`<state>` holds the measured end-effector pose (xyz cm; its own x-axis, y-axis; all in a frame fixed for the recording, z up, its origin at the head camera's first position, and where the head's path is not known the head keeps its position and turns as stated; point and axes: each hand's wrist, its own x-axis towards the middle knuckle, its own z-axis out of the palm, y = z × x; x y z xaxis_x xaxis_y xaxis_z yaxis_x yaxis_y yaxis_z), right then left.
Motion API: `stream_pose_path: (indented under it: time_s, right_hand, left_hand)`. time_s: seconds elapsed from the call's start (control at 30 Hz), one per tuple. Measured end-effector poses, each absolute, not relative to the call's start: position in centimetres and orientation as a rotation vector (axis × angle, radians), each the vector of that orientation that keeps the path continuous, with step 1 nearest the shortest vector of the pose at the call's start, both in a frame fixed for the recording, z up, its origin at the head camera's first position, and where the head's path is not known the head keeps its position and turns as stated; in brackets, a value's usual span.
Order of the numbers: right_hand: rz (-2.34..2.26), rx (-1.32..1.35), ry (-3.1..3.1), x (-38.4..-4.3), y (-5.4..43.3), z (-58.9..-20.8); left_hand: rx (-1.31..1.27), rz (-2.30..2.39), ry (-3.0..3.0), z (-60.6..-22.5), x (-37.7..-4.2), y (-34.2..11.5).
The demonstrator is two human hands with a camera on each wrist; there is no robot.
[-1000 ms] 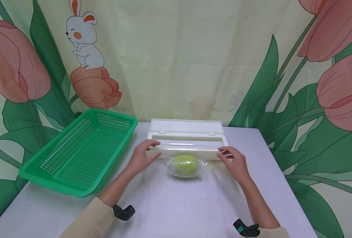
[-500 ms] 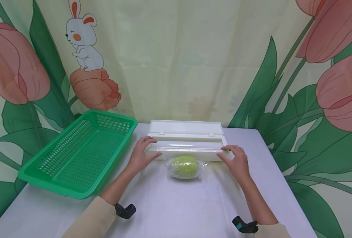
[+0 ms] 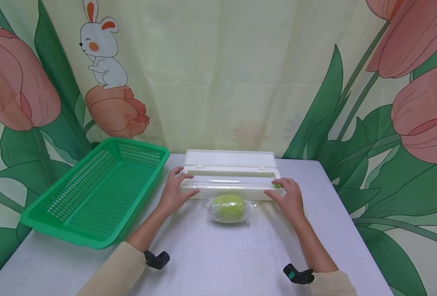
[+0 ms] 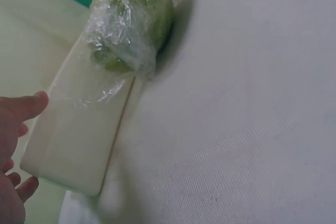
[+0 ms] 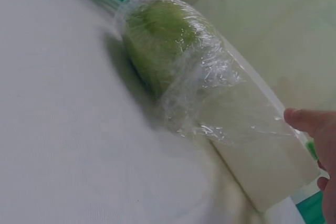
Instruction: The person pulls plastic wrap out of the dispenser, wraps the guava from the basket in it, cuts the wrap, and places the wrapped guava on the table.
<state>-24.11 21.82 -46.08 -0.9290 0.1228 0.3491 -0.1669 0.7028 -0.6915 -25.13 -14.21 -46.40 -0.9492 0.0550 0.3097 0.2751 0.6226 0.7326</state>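
A white cling film box (image 3: 229, 193) lies across the table, its lid (image 3: 235, 158) tipped back and a film roll (image 3: 218, 180) inside. At the box's left end, my left hand (image 3: 173, 192) holds it between thumb and curled fingers. My right hand (image 3: 289, 196) grips the right end, thumb at the front edge. A small green slider (image 3: 277, 186) shows by its fingertips. In front of the box sits a green, rounded fruit or vegetable (image 3: 230, 208) wrapped in clear film; its kind cannot be told. Both wrist views show clear film reaching from the wrapped piece over the box front.
A green perforated plastic basket (image 3: 96, 205) stands on the left of the table, with its bottom bare. White cloth (image 3: 226, 259) covers the table. Close behind the box hangs a curtain (image 3: 218, 82) printed with tulips and a rabbit.
My right hand has shifted slightly left along the box, and the green slider now shows by its fingers. The left fingers have spread a little at the box's left end.
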Motion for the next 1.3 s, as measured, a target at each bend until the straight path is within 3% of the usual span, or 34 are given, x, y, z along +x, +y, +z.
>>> stream_pose_path:
  time_s: [0.93,1.3]
  right_hand:
    - [1.17,-0.213,-2.553,-24.58,21.74,-46.44]
    - [1.257,-0.169,-2.569,-24.78,21.73,-46.21]
  left_hand:
    - [-0.069,-1.249,-2.708,-46.77,-25.8,-14.31]
    - [-0.067,-1.212,-2.712,-46.51,-25.58,-14.41]
